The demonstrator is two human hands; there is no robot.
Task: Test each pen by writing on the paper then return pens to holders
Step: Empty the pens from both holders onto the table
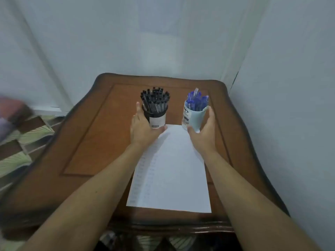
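1. We see a black holder (157,117), round, with a white barcode label at its foot. It is packed with black-capped pens (155,99) that stand upright and fan out a little.
2. Apart from it on the right stands a pale blue cup (194,118) with a printed label, filled with blue pens (197,98). One clear-capped pen rises above the rest.
3. Both sit towards the far end of the tabletop (94,134), just at the far edge of a white paper (172,169). The paper lies lengthwise towards us, with faint rows of marks down its left part.
4. Our left hand (143,130) is spread, fingers straight along the black holder's left side and thumb reaching across its front foot.
5. Our right hand (204,133) is spread too, fingers gently curved by the cup's right side and thumb at its base. We cannot tell whether either hand presses firmly.
6. The tabletop is brown wood with a dark, curved rim. Bare wood lies wide to the left of the paper and narrower to the right.
7. A pale wall (290,105) closes in on the right, and a patterned floor (27,142) shows at left.
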